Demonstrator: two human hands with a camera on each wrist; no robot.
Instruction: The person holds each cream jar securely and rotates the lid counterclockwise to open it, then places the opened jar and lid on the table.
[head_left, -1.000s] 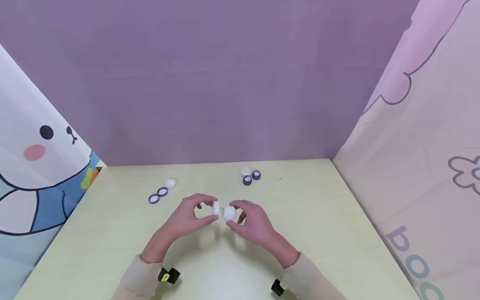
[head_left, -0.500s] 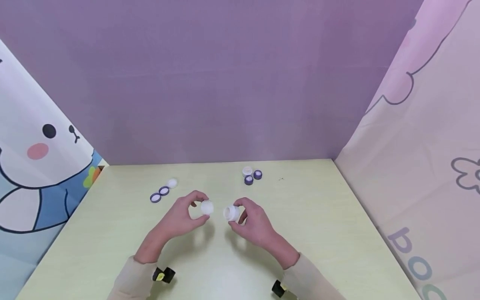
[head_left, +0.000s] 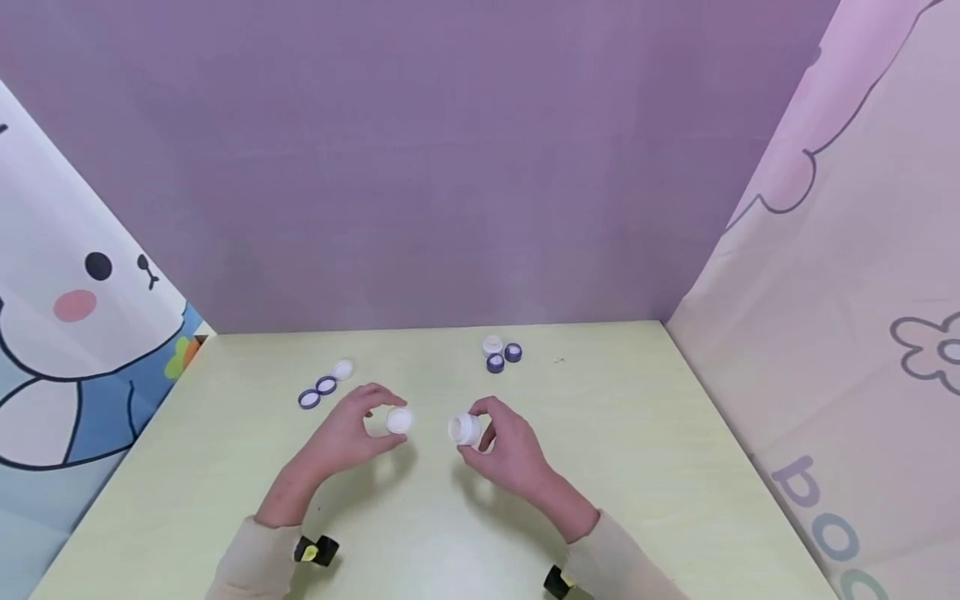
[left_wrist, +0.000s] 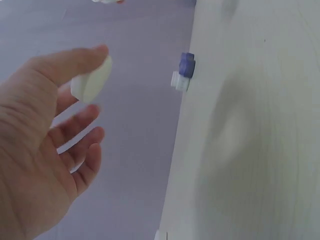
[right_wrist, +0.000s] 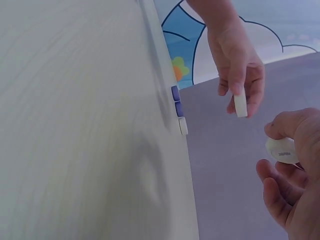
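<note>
Between thumb and fingertips, my left hand pinches a round white lid by its edge, its inner side facing the head camera. The same lid appears edge-on in the left wrist view. My right hand pinches a small white jar, tilted so that its open mouth points left and toward the head camera. In the right wrist view the jar's base carries small dark print. Lid and jar are apart, both held above the table.
Back left on the table lie two purple-rimmed lids and a white lid in a slanting row. At the back right, two purple jars stand close to a white jar. A purple wall rises behind.
My left hand has drawn the lid away from the jar, to the left, and turned its inner side toward the head camera. The right hand has shifted slightly right, the jar's mouth now more visible.
</note>
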